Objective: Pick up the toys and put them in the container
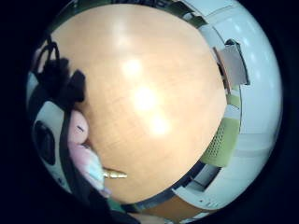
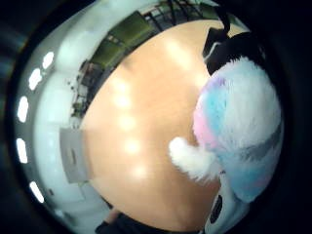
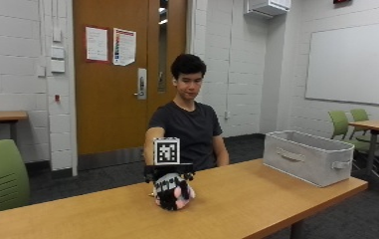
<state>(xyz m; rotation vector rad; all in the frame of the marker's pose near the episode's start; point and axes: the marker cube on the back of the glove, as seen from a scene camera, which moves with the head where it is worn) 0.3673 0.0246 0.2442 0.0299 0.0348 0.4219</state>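
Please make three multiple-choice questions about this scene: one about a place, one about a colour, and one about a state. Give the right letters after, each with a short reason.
1. Where does the container stand?
A. on the floor
B. on the table, near its end, apart from the hand
C. on a green chair

2. What colours has the plush toy?
A. white, light blue and pink
B. red and yellow
C. all brown

3. What is the gloved right hand doing?
A. lying flat and empty
B. gripping the toy on the table
C. reaching into the container

Answers: 1 B, the outside view shows it on the tabletop; 2 A, the thumb-side palm view shows that fur; 3 B, the fingers curl over the toy.
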